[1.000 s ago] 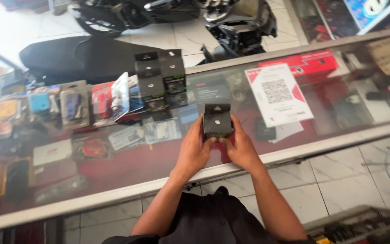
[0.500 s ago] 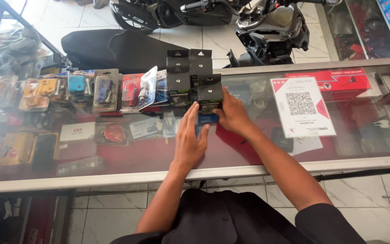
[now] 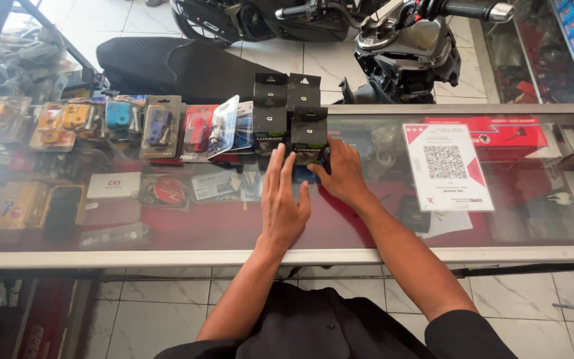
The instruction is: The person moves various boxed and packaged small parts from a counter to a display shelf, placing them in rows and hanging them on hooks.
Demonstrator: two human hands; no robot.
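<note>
The person is setting a small black box (image 3: 309,136) into the row of like boxes (image 3: 279,110) near the table's (image 3: 367,256) far edge, right hand (image 3: 343,174) with its grip closed on it, left hand (image 3: 283,203) flat, grip apart, just beside; squaring it up looks due next

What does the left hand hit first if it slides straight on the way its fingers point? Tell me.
The left hand lies flat on the glass counter, fingers pointing away from the person. Straight ahead it would probably first meet the black packets standing in a row, just beyond its fingertips.
</note>
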